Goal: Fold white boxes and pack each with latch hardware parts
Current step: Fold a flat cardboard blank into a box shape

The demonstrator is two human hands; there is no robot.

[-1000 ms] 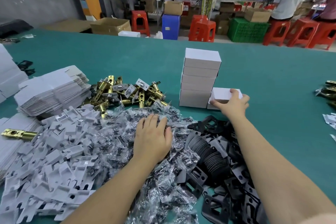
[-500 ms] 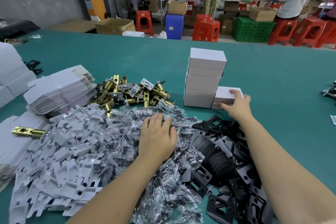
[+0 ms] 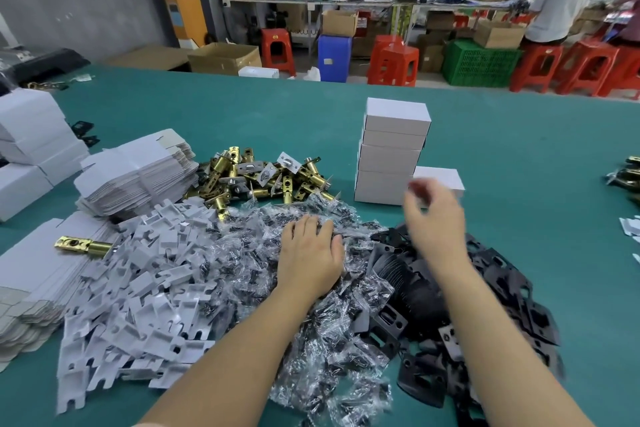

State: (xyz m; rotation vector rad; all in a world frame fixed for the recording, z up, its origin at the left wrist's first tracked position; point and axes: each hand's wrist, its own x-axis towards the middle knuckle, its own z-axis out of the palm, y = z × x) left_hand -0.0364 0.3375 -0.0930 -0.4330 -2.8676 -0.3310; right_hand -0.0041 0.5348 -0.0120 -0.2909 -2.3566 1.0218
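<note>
A stack of closed white boxes (image 3: 393,149) stands on the green table (image 3: 519,156), with one more white box (image 3: 441,177) set beside its base. My right hand (image 3: 434,218) hovers blurred just in front of that single box, fingers loosely bent, holding nothing. My left hand (image 3: 310,258) rests flat on a heap of clear screw bags (image 3: 277,288). Brass latch bolts (image 3: 263,177) lie piled behind the bags. Black strike plates (image 3: 485,305) spread under my right forearm. White card inserts (image 3: 138,288) lie heaped to the left.
Flat unfolded white boxes (image 3: 138,173) are stacked at the left, with a single brass latch (image 3: 83,246) lying on another flat stack. More white boxes (image 3: 31,135) sit at the far left. A few parts (image 3: 627,177) lie at the right edge. People work at benches behind.
My right hand has let go of the single white box beside the stack and drawn back toward me. My left hand stays on the screw bags.
</note>
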